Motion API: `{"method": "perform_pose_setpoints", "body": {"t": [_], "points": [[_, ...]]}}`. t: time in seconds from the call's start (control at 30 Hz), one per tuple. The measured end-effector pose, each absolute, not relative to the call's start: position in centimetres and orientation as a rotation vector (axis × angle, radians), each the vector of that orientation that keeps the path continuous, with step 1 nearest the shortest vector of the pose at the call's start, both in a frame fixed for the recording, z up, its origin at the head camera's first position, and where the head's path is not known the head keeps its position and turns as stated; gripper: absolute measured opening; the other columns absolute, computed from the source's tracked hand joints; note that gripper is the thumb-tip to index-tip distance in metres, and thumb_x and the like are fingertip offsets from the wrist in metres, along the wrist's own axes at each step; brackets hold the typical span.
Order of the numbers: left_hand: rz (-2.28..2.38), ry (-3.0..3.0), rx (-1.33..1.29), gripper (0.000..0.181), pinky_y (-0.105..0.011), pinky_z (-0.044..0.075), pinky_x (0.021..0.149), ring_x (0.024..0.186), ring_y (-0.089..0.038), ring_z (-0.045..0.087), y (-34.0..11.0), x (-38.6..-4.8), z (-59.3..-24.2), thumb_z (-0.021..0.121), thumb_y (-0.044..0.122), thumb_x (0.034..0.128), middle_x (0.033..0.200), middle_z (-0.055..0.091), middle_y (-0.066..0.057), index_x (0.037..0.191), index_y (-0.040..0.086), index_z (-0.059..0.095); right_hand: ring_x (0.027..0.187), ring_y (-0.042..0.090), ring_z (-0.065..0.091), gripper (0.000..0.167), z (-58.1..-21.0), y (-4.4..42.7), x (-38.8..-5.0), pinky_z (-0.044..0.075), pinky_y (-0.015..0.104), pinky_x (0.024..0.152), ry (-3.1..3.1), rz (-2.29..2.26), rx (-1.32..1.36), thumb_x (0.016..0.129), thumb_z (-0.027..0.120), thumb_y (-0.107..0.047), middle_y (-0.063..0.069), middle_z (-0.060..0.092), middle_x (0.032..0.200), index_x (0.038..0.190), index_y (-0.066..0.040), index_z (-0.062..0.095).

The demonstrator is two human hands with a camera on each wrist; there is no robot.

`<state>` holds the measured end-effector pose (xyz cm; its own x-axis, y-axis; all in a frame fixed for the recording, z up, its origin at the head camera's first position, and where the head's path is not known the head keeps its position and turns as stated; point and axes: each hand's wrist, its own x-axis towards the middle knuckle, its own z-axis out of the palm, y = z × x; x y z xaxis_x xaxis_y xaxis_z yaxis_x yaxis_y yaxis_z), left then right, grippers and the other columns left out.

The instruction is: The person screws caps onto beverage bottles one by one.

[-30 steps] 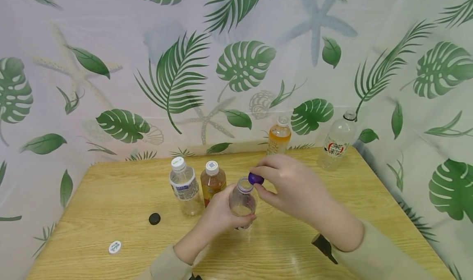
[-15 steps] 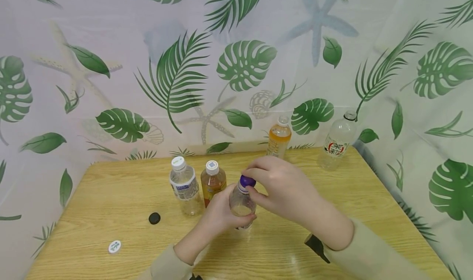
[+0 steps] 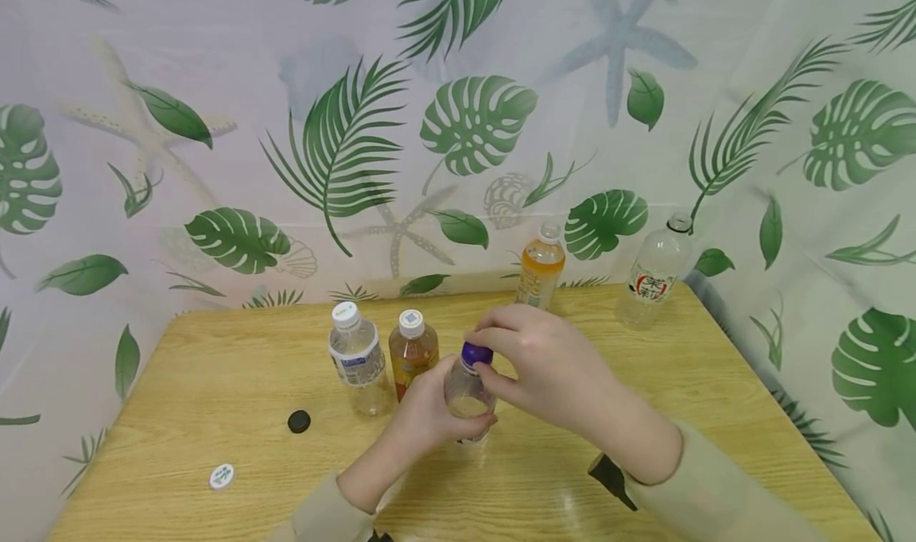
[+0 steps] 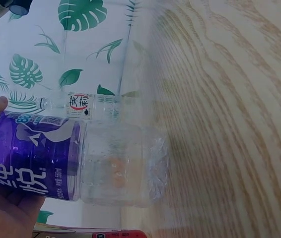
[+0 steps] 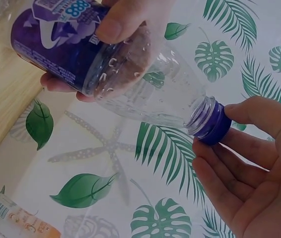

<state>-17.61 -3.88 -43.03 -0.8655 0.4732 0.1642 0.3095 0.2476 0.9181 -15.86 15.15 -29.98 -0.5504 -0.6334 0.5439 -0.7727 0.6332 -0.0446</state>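
My left hand grips a clear plastic bottle round its body, over a purple label that shows in the left wrist view. A purple cap sits on the bottle's mouth, pinched between the thumb and fingers of my right hand. Some thread on the neck shows below the cap in the right wrist view. Just left of my left hand stand a capped clear bottle and a capped bottle with an orange-brown label.
Lying on the wooden table at left are a black cap and a white cap. Two uncapped bottles stand at the back right: one orange-labelled, one large and clear. A leaf-patterned cloth hangs behind.
My right hand has moved left and brought the purple cap from beside the bottle's mouth onto it. The left hand and its bottle have stayed in place.
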Motion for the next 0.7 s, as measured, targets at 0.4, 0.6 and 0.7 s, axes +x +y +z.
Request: {"method": "perform_pose_setpoints", "body": {"t": [0.4, 0.6, 0.7], "points": [[1.657, 2.418, 0.759, 0.065, -0.052, 0.057, 0.106, 0.116, -0.032, 0.074, -3.88, -17.45, -43.09, 0.089, 0.011, 0.0836, 0.123, 0.077, -0.012, 0.141, 0.004, 0.059, 0.090, 0.017, 0.076, 0.020, -29.94, 15.18, -15.86, 0.065, 0.032, 0.081, -2.423, 0.427, 1.061, 0.081, 0.093, -0.013, 0.003, 0.079, 0.098, 0.096, -0.007, 0.082], [1.650, 2.442, 0.763, 0.063, -0.052, 0.059, 0.103, 0.115, -0.031, 0.074, -3.83, -17.42, -43.13, 0.090, 0.012, 0.0830, 0.123, 0.077, -0.010, 0.138, 0.005, 0.060, 0.092, 0.017, 0.076, 0.022, -29.77, 15.25, -15.76, 0.065, 0.032, 0.082, -2.437, 0.423, 1.071, 0.081, 0.094, -0.015, 0.001, 0.078, 0.099, 0.097, -0.008, 0.081], [1.651, 2.446, 0.755, 0.064, -0.052, 0.059, 0.102, 0.115, -0.031, 0.074, -3.86, -17.34, -43.12, 0.090, 0.013, 0.0830, 0.124, 0.076, -0.010, 0.139, 0.006, 0.060, 0.093, 0.018, 0.076, 0.023, -29.76, 15.25, -15.64, 0.065, 0.032, 0.082, -2.421, 0.410, 1.082, 0.080, 0.094, -0.015, 0.001, 0.078, 0.100, 0.098, -0.008, 0.081]]}}
